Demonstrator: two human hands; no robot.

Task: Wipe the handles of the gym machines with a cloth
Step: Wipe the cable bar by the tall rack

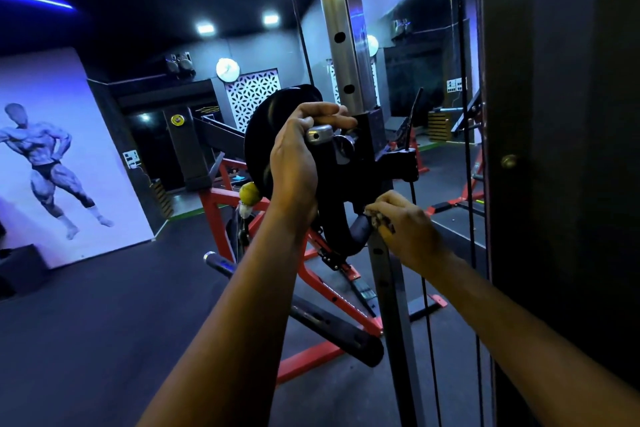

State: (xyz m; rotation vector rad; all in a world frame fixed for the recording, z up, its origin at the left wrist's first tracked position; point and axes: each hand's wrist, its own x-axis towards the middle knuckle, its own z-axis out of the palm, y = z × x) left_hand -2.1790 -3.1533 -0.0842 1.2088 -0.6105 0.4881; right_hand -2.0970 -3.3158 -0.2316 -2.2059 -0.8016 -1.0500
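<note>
My left hand (304, 146) grips the metal knob (320, 134) on the black pulley carriage (367, 163) of a cable machine. This carriage sits on a silver upright post with holes (337, 31). Below it a curved black handle (349, 236) hangs from the carriage. My right hand (403, 224) pinches a small crumpled cloth (382, 220) and presses it against the upper right end of that handle. Most of the cloth is hidden inside my fingers.
A black cable (424, 288) runs down just right of the post. A dark panel with a brass knob (509, 161) stands at the right. A red-framed machine (311, 288) with a black pad lies behind on the dark floor. A mural wall (52, 156) is at the left.
</note>
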